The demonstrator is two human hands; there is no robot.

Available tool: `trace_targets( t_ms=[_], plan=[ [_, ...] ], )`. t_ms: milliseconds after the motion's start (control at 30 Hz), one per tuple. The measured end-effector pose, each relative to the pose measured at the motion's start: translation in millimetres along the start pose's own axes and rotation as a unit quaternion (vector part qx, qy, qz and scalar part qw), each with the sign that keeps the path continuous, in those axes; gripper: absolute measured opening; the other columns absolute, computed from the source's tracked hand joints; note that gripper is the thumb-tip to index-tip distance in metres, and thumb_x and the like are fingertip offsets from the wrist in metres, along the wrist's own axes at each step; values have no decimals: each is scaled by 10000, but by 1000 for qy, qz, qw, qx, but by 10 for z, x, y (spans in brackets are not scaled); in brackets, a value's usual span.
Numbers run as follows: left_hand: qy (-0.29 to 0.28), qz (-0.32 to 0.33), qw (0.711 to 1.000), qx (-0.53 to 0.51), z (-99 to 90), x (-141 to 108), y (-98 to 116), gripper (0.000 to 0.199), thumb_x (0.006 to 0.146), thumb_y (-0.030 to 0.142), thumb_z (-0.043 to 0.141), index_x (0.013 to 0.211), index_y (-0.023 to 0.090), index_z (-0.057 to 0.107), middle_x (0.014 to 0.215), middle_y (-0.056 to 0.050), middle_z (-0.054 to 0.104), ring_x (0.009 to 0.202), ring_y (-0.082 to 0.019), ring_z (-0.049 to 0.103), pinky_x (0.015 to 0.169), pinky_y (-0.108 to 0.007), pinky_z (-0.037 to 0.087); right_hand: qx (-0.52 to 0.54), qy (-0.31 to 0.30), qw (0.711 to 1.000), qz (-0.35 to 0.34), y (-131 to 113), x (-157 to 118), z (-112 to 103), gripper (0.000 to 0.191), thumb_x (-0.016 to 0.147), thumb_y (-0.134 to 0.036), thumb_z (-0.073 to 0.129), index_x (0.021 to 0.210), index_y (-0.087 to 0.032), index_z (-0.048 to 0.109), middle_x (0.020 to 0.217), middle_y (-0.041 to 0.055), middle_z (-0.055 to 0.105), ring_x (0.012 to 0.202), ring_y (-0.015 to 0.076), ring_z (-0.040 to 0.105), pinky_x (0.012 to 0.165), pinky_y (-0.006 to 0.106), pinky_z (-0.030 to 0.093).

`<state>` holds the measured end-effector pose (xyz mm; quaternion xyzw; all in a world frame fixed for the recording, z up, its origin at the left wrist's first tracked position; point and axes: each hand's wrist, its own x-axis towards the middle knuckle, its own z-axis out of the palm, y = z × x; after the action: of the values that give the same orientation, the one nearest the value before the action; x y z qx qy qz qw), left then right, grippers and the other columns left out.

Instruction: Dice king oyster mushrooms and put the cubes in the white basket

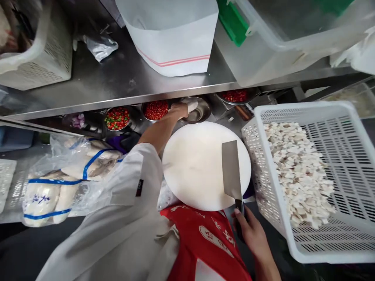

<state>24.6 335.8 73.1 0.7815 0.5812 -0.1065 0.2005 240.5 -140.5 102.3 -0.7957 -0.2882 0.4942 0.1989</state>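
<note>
My left hand (181,111) reaches past the round white cutting board (199,164) to a metal bowl (202,111) under the shelf. Its fingers are around a pale piece (191,105) over the bowl's left side; what the piece is cannot be made out. In my right hand (247,226) is the black handle of a cleaver (232,169). The cleaver's wide blade lies over the right part of the board, pointing away from me. Bowls of chopped red chillies (156,110) and of mixed red and green chillies (117,118) stand left of the metal bowl.
A white basket (277,195) with chopped white pieces (301,171) stands at the right. Bagged pale produce (48,195) lies at the left. The steel shelf (102,84) above the bowls holds a white container (175,50) and a clear bin (258,58).
</note>
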Motion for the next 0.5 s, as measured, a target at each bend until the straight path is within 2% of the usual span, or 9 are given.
trace_targets(
  t_ms=[67,133,200,267,333,367,433,500],
  plan=[
    [-40,32,999,6,-148,-275,-61,475,729,311,782,1124,82,648,1070,-121,693,963,-230,649,896,-326,497,34,-43,998,2,17,84,-61,453,749,-629,625,953,-225,651,649,20,667,590,231,631,526,318,483],
    [-60,100,993,1,-265,-694,-68,479,787,367,728,1187,131,614,1155,-84,667,1007,-211,630,906,-293,479,87,-92,992,1,22,197,-93,476,745,-615,652,992,-209,618,671,10,664,582,214,626,547,317,493],
    [-70,158,985,-15,-255,-1189,37,485,804,431,704,1209,184,601,1193,-38,657,1045,-207,617,909,-259,465,143,-131,981,-1,0,322,-95,441,764,-594,655,960,-207,577,664,-7,642,546,189,601,537,309,484],
    [-76,167,983,-22,-61,-1654,246,505,819,473,678,1254,241,569,1207,-14,653,1076,-218,613,914,-255,458,184,-131,974,-18,-43,431,-99,381,781,-563,654,876,-220,517,632,-39,592,485,157,553,496,292,457],
    [-31,116,993,17,273,-2006,486,535,842,459,658,1315,255,512,1250,-51,625,1125,-245,600,955,-299,444,184,-110,975,-50,-81,498,-142,345,798,-525,642,829,-235,460,601,-66,542,442,139,516,459,278,425],
    [-10,76,996,44,453,-2132,587,549,852,434,652,1339,242,485,1259,-83,614,1142,-261,594,990,-337,426,165,-97,979,-73,-92,513,-184,322,816,-508,624,832,-238,449,588,-73,532,435,137,513,460,275,420],
    [-3,35,997,76,754,-2300,705,558,852,415,656,1335,197,481,1238,-131,613,1161,-285,584,1054,-397,377,95,-90,984,-124,-99,511,-299,271,862,-488,562,883,-234,469,551,-74,535,442,148,530,489,279,432],
    [-12,7,996,85,914,-2400,697,499,847,447,651,1251,172,547,1191,-143,629,1165,-301,572,1076,-431,352,11,-99,980,-170,-105,486,-424,285,891,-493,503,977,-222,516,507,-70,541,451,168,551,514,288,445]
  ],
)
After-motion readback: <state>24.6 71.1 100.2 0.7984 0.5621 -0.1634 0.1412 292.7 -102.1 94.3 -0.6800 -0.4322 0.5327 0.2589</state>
